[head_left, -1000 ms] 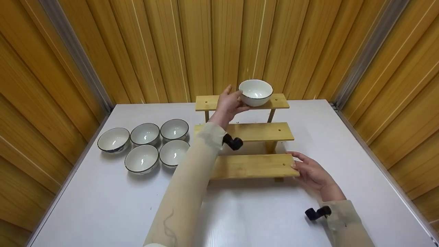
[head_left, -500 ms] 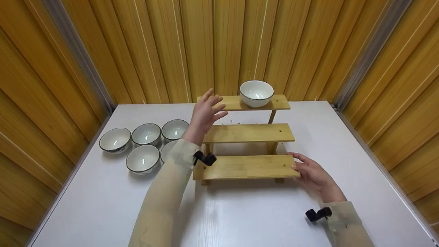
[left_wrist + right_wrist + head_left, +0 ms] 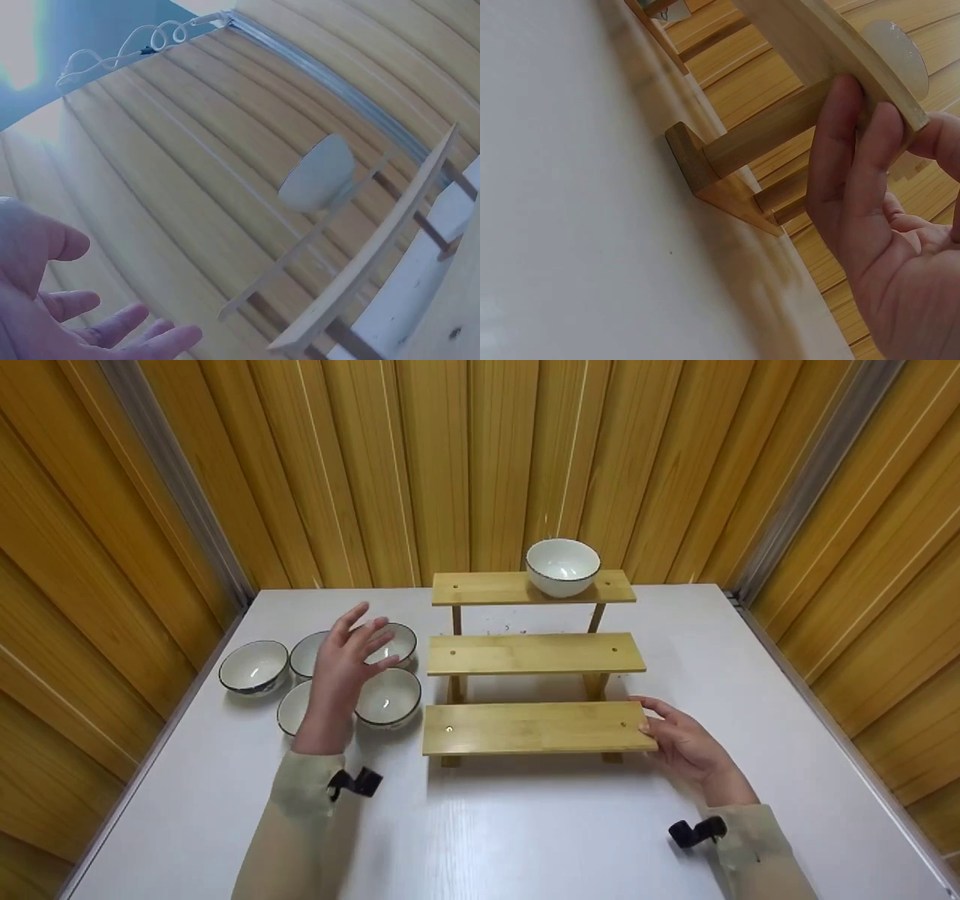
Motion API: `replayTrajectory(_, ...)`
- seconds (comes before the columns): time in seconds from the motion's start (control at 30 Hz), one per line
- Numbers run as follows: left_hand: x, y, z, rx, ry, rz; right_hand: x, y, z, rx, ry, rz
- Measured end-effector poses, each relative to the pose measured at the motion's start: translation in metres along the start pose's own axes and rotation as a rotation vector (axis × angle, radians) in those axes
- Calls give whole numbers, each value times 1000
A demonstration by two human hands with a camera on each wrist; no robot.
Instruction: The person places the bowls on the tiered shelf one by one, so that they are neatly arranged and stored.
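A white bowl with a dark rim [image 3: 562, 568] stands upright on the top step of a three-step wooden rack [image 3: 537, 654], right of its middle. Above a group of similar bowls [image 3: 388, 697] on the left, my left hand [image 3: 341, 675] hovers with its fingers spread and holds nothing; it partly hides some of them. My right hand [image 3: 688, 746] grips the right end of the rack's lowest step. In the right wrist view its fingers [image 3: 866, 161] lie under the board, and the thumb is on the board's other side.
The rack and bowls are on a white table [image 3: 525, 825]. Wood-look panel walls [image 3: 360, 472] enclose it at the back and both sides. One bowl [image 3: 253, 667] lies furthest left, near the left wall. Black wrist cameras [image 3: 697, 831] sit on both sleeves.
My left hand has let go of the bowl on the top step and moved left and toward me, over the other bowls. My right hand stays on the lowest step.
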State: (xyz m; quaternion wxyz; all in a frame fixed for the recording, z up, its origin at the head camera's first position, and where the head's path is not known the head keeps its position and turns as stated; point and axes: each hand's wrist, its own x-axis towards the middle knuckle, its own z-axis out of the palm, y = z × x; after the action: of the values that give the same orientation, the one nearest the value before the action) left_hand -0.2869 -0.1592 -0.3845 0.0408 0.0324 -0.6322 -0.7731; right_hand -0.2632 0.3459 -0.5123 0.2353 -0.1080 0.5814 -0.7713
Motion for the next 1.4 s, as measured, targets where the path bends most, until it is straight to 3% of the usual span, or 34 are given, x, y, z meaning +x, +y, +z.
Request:
replayTrajectory(0.3, -28, -18, -83, 246, 238, -46, -4, 1, 0, 40, 8, 8)
replayTrajectory(0.53, -38, -46, -128, 519, 419, 1, -3, 1, 1, 37, 23, 8)
replayTrajectory(0.63, -38, -57, -141, 635, 449, -14, -2, 0, 2, 47, 25, 12)
replayTrajectory(0.73, -35, -66, -150, 656, 412, -77, -1, 0, 2, 72, 19, 15)
replayTrajectory(0.97, -25, -84, -161, 635, 208, -210, -1, 0, 2, 87, 8, 11)
replayTrajectory(1.13, -22, -91, -166, 633, 142, -238, -1, 0, 1, 68, 9, 17)
replayTrajectory(1.4, -24, -97, -171, 538, 28, -205, 0, 1, 0, 45, 18, 16)
